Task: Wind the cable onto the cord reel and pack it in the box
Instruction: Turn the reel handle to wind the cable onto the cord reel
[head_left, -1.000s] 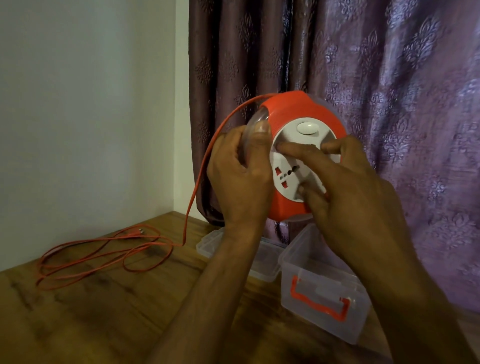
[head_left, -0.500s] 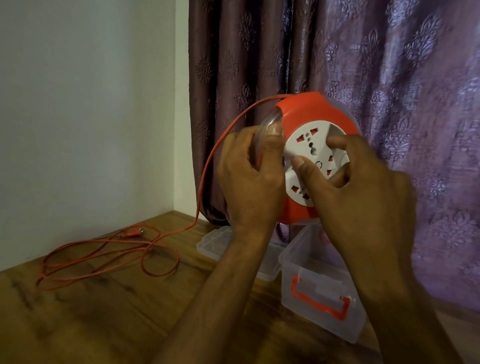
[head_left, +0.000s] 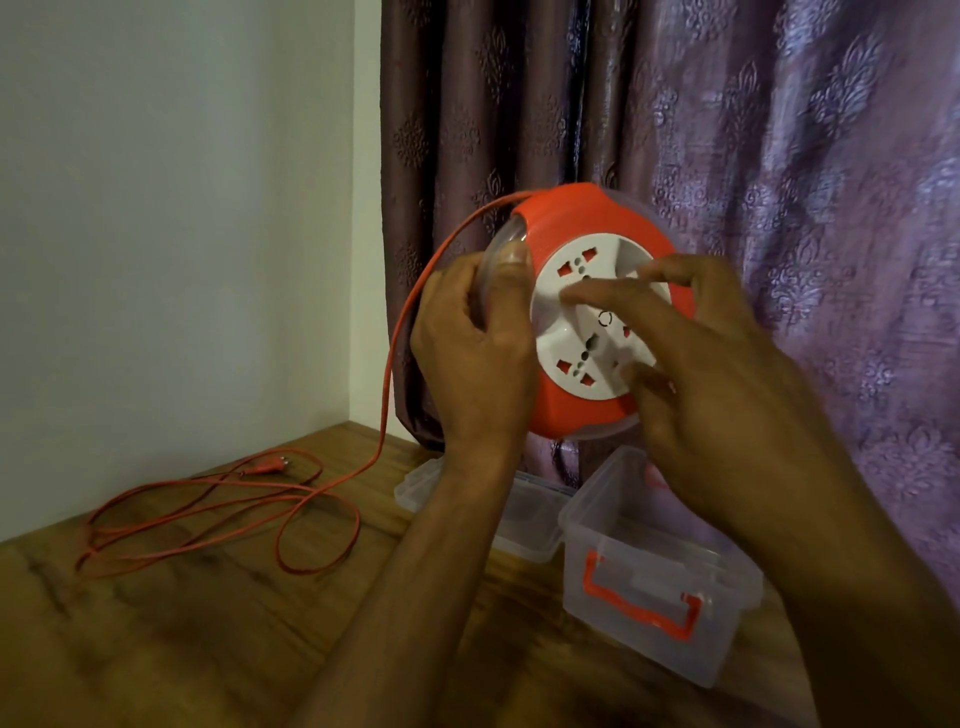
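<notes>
On a wooden table (head_left: 208, 623), the left hand (head_left: 467, 353) grips the reel (head_left: 571, 234); the right hand's (head_left: 717, 374) spread fingers (head_left: 597, 296) press its white face.

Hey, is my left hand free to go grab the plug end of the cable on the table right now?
Probably not yet: the left hand grips the cord reel; nothing blocks the plug.

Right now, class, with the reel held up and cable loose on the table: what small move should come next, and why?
Probably another turn of the white socket face by the right hand, while the left hand grips the cord reel by its rim. Much orange cable lies in loops on the table, its plug unwound, and the clear box stands open.
</notes>
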